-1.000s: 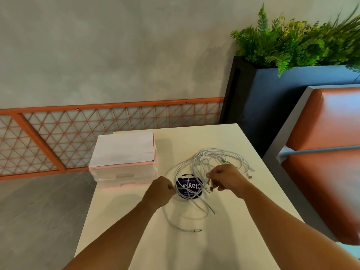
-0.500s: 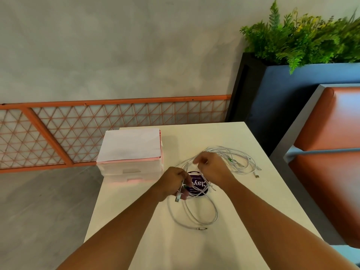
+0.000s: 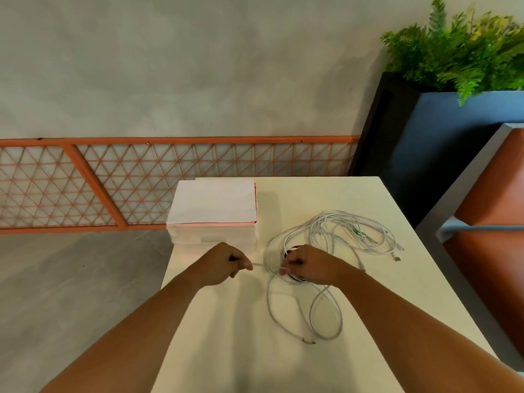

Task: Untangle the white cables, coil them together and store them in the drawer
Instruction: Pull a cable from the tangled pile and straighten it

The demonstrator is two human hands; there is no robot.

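Loose cables (image 3: 348, 231) lie tangled on worktop (image 3: 312, 194), just right of drawer box (image 3: 212, 238). Fingers curled on both: left hand (image 3: 225, 263) pinches a strand pulled toward right hand (image 3: 310, 265), which grips what looks like a plug. Dark disc (image 3: 295, 277) mostly hidden beneath it.

A café or restaurant seating corner: an orange padded booth bench (image 3: 493, 194) beside a cream table (image 3: 397, 293), a fern planter (image 3: 453, 131), and concrete walls.

A grey plaster wall (image 3: 198, 66) stood behind an orange lattice rail (image 3: 181, 180); a fern-filled blue planter (image 3: 453, 143) and orange bench (image 3: 493, 199) flanked the cream surface (image 3: 320, 197).
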